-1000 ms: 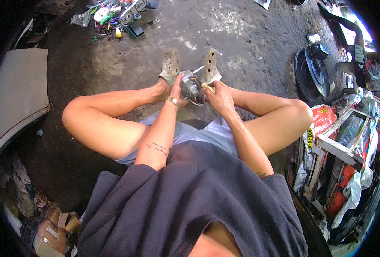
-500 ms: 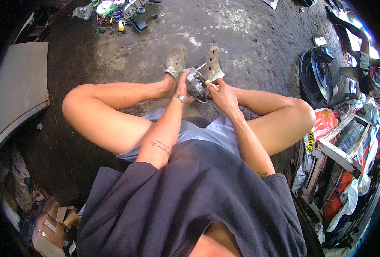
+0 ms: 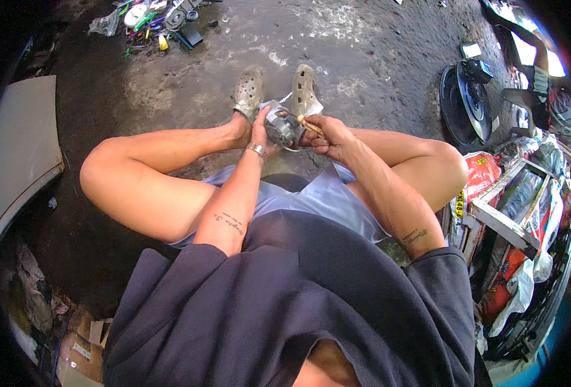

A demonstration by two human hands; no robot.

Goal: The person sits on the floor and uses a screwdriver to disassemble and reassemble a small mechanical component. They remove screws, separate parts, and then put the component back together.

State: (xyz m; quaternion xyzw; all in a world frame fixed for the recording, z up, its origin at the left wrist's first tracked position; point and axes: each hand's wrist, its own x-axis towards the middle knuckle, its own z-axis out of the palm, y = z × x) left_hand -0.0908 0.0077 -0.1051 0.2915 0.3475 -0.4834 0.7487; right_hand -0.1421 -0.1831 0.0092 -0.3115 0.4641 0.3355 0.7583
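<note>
Between my feet, my left hand grips the side of a grey metal part with a dark middle and a wire looping below it. My right hand is closed on a pale yellow handle or bundle held at the right side of that part; its working end is too small to make out. A thin white strip sticks up behind the metal part. Both hands are in front of my tan clogs.
A pile of small tools and plastic parts lies at the top left. A grey panel stands at left, cardboard boxes below it. At right are black discs and stacked red-and-white bags under a metal frame.
My right wrist has turned and its forearm swung out to the right, fingers now more curled around the handle. My left hand keeps its grip; the whole view has shifted slightly.
</note>
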